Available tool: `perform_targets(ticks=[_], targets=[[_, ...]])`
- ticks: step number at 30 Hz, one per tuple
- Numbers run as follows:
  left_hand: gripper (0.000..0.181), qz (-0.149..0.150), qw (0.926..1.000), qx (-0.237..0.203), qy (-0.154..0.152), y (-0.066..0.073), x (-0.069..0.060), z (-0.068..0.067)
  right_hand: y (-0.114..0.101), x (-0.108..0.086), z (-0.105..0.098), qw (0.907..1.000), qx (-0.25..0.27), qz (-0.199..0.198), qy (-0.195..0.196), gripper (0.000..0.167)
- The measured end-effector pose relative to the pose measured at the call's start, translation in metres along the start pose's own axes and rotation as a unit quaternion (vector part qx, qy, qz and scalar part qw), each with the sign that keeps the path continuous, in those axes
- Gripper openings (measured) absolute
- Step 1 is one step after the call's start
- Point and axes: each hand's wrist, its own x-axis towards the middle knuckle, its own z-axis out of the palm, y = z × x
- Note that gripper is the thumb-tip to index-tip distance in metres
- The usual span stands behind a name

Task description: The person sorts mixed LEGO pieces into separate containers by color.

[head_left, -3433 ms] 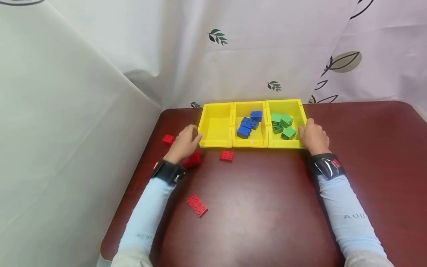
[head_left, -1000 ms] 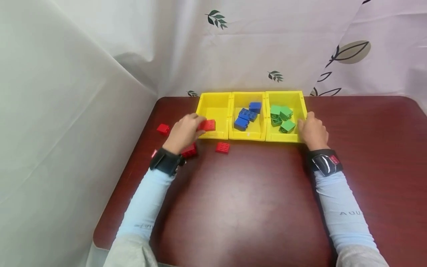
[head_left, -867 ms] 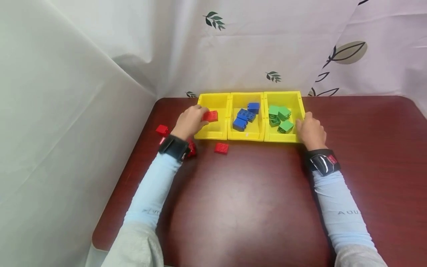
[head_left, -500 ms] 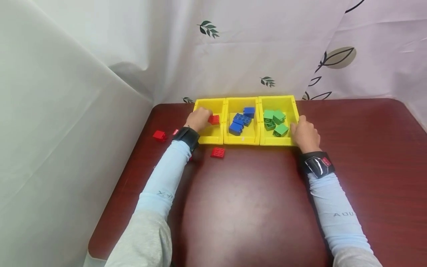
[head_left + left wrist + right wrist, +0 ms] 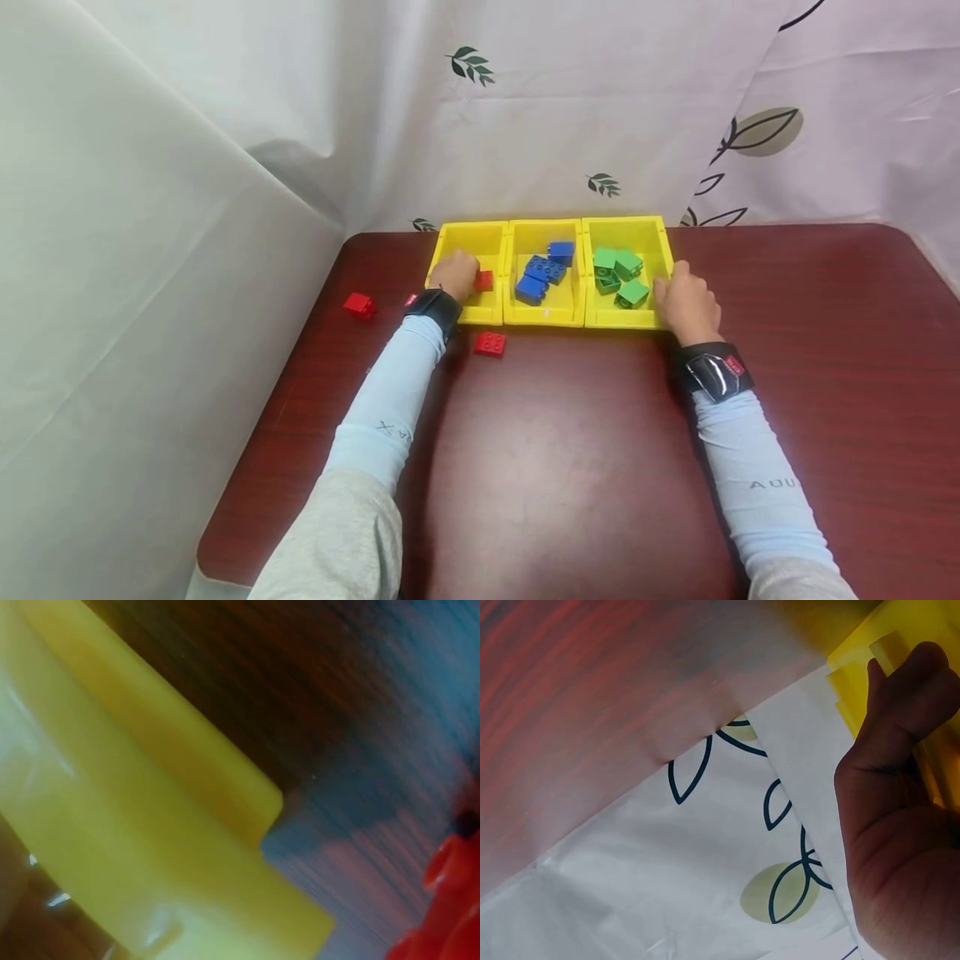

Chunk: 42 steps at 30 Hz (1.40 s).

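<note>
My left hand (image 5: 456,272) reaches down into the left of three joined yellow bins (image 5: 468,233), holding a red toy building brick (image 5: 483,281) low in it; its fingertips are mostly hidden. In the left wrist view a yellow bin wall (image 5: 150,795) fills much of the picture. My right hand (image 5: 688,304) grips the side wall of the right yellow bin (image 5: 630,227), thumb on the inner side. The right wrist view shows the right hand (image 5: 900,802) bent over that yellow wall. Several blue bricks (image 5: 544,269) lie in the middle bin, several green bricks (image 5: 628,264) in the right one.
A red brick (image 5: 491,344) lies in front of the bins and another red brick (image 5: 360,305) to their left. Red bricks (image 5: 450,907) also show at the left wrist view's corner. A patterned white curtain (image 5: 525,125) hangs behind the dark red table (image 5: 570,433).
My left hand has brought the red brick over the left bin's edge, rightward and down into it. The long red brick near the front is gone from the table. My right hand keeps its grip.
</note>
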Motion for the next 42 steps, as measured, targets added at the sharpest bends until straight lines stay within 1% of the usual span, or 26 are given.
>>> perform_targets(ticks=[3,5,12,17,19,22,25,28,30,32,34,37,39,42], targets=[[0.037,-0.009,0.9999,0.011,0.010,0.003,-0.003,0.001,-0.001,0.000,0.001,1.0000,0.000,-0.001,-0.001,0.049],[0.039,-0.014,0.9997,0.018,0.009,0.004,-0.005,0.000,-0.002,0.000,0.001,1.0000,0.002,-0.003,-0.002,0.049],[0.039,-0.015,0.9985,0.053,0.000,0.006,-0.005,0.000,-0.003,-0.001,0.003,1.0000,0.003,-0.005,-0.001,0.048],[0.032,-0.007,0.9981,0.061,0.006,0.005,-0.005,-0.001,-0.004,-0.001,0.005,1.0000,0.005,-0.005,0.003,0.046],[0.030,-0.002,0.9979,0.064,0.010,0.004,-0.005,-0.001,-0.003,-0.001,0.005,1.0000,0.006,-0.005,0.002,0.046],[0.031,-0.002,0.9983,0.057,0.012,0.003,-0.005,0.000,-0.002,0.000,0.005,1.0000,0.006,-0.007,0.003,0.047],[0.033,-0.009,0.9990,0.044,0.008,0.003,-0.006,0.001,-0.002,0.000,0.005,0.9999,0.008,-0.007,0.003,0.047],[0.035,-0.018,0.9990,0.042,-0.002,0.003,-0.008,0.002,-0.002,0.001,0.006,0.9999,0.008,-0.007,0.000,0.047],[0.036,-0.018,0.9989,0.044,-0.003,0.003,-0.011,0.002,-0.002,0.001,0.006,0.9999,0.009,-0.007,-0.001,0.047],[0.039,-0.015,0.9988,0.046,0.004,0.004,-0.017,0.000,-0.003,0.001,0.006,0.9999,0.010,-0.007,-0.001,0.046],[0.042,-0.008,0.9991,0.036,0.021,0.005,-0.025,-0.003,-0.003,0.001,0.007,0.9999,0.010,-0.006,0.001,0.045],[0.043,0.011,0.9984,0.014,0.054,0.008,-0.044,-0.010,-0.002,0.002,0.005,0.9999,0.010,-0.007,-0.002,0.046],[0.043,0.040,0.9968,-0.004,0.069,0.010,-0.061,-0.014,0.000,0.002,0.004,0.9999,0.010,-0.005,-0.003,0.047],[0.046,0.092,0.9925,-0.027,0.075,0.013,-0.085,-0.016,0.001,0.003,0.001,0.9999,0.010,-0.005,0.001,0.047]])
